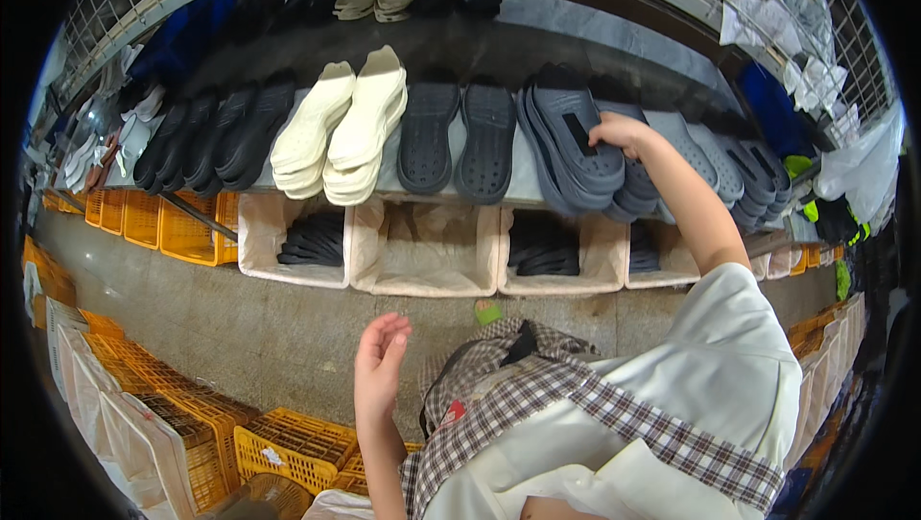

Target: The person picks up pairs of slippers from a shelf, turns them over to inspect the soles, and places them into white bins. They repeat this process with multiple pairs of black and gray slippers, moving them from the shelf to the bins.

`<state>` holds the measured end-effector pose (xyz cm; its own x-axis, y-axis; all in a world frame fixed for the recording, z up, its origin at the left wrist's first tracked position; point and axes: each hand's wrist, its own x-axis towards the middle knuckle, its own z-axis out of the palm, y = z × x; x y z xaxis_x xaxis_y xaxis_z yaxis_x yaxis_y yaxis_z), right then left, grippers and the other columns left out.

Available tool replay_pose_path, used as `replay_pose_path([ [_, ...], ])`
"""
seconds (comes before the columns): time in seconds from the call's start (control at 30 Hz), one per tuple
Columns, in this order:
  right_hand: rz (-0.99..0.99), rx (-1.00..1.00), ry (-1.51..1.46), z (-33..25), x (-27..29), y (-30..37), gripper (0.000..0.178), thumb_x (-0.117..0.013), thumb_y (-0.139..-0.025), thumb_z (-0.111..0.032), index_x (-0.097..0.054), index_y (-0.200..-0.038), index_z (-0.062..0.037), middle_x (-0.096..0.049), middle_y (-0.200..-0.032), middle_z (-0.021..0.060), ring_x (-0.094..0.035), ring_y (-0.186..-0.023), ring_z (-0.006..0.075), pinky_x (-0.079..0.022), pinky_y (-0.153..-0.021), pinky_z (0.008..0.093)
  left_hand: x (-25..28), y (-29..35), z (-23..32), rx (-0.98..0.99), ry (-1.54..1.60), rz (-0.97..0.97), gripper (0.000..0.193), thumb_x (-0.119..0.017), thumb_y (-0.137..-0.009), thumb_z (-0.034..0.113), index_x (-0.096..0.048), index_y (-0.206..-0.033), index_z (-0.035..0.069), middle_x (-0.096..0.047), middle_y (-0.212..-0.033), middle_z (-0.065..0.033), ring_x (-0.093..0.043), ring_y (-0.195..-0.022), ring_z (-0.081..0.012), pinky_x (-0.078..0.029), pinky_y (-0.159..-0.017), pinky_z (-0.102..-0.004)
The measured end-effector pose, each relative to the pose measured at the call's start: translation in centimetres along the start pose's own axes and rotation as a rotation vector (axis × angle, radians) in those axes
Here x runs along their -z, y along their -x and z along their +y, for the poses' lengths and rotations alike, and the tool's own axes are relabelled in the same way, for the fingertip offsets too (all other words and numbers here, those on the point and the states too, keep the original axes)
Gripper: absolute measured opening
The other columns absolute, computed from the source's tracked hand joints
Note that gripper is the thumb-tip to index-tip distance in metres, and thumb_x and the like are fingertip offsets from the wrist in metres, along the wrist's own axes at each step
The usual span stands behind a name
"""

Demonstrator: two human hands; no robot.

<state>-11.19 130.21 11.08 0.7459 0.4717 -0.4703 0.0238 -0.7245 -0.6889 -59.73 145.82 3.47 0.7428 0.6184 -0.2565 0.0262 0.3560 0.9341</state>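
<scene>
My right hand [622,132] reaches over a stack of dark grey foam shoe soles [558,107] on the long shelf. Its fingers are closed at the edge of a flat black strip [579,133], which rests against the top sole; the fingertips are partly hidden. My left hand [382,352] is raised in front of my body, fingers loosely bent and apart from the thumb, with nothing in it. Left of the grey stack sit a pair of black soles [486,141] and tall cream stacks [367,127]. More grey soles [638,184] stand partly behind my right forearm.
Below the shelf [523,170] runs a row of lined bins [422,288], some with dark soles inside. Yellow crates [197,227] continue to the left. More yellow crates [293,443] and lined bins stand at lower left. Wire mesh [844,50] and plastic bags [859,170] are at right.
</scene>
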Motion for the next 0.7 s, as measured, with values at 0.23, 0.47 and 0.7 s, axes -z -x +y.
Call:
replay_pose_path([
  [0.23, 0.268, 0.674, 0.506, -6.2, 1.1, -5.0, 0.065, -0.065, -0.072, -0.023, -0.046, -0.129, 0.0004, -0.057, -0.119, 0.0242, -0.057, -0.109, 0.0337, -0.043, -0.094, 0.0361, -1.6, -3.6, -1.7, 0.115, 0.062, 0.055, 0.032, -0.055, -0.091, 0.004, -0.049, -0.122, 0.000, -0.057, -0.112, -0.0088, -0.054, -0.104, -0.0159, -0.041, -0.095, -0.0283],
  [0.47, 0.151, 0.458, -0.182, -13.1, -0.1, -25.0, 0.066, -0.073, -0.072, -0.022, -0.043, -0.127, -0.0014, -0.059, -0.104, 0.0119, -0.057, -0.090, 0.0218, -0.045, -0.080, 0.0342, -3.7, -5.8, -2.7, 0.165, 0.062, 0.244, 0.030, -0.056, -0.091, 0.004, -0.050, -0.121, 0.001, -0.058, -0.108, -0.0071, -0.055, -0.101, -0.0150, -0.045, -0.090, -0.0281],
  [0.7, 0.375, 0.170, -0.598, -14.8, -2.6, -46.3, 0.090, -0.083, -0.063, -0.040, -0.036, -0.132, -0.0064, -0.048, -0.123, 0.0132, -0.051, -0.102, 0.0281, -0.046, -0.080, 0.0413, -5.7, -4.0, -5.3, 0.309, 0.114, 0.517, 0.030, -0.055, -0.092, 0.009, -0.049, -0.121, 0.001, -0.060, -0.103, -0.0058, -0.058, -0.095, -0.0158, -0.046, -0.082, -0.0277],
])
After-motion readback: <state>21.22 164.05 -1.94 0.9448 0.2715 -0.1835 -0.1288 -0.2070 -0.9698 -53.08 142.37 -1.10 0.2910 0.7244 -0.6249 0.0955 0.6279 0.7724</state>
